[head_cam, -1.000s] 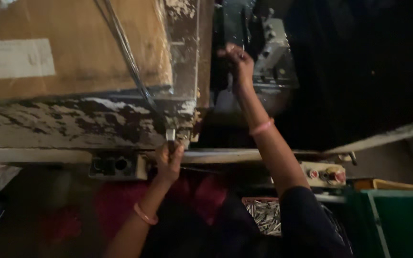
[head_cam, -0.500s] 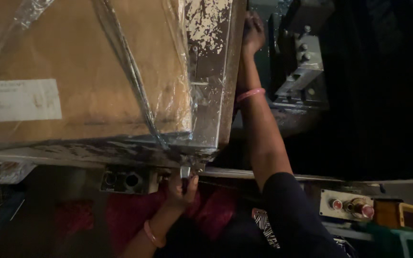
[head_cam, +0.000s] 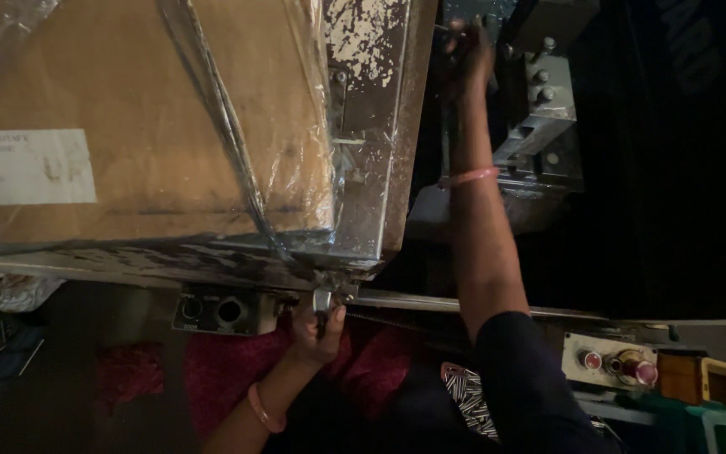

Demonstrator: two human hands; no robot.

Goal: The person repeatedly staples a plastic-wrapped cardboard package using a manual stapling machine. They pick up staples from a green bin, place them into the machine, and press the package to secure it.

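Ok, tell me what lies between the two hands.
In the head view, the worn metal table corner and a horizontal rail lie between left hand and right hand.

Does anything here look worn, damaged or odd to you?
Yes. The metal panel beside the plastic-wrapped cardboard box has badly flaking paint, and the wrap hangs loose and wrinkled. The left hand grips a small lever below; the right hand reaches into the machine.

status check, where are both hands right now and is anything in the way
Left hand gripping small metal lever under the bench edge. Right hand reaching up into grey machine, grasp unclear. Plastic-wrapped cardboard sheet lying alongside, apart from both arms.
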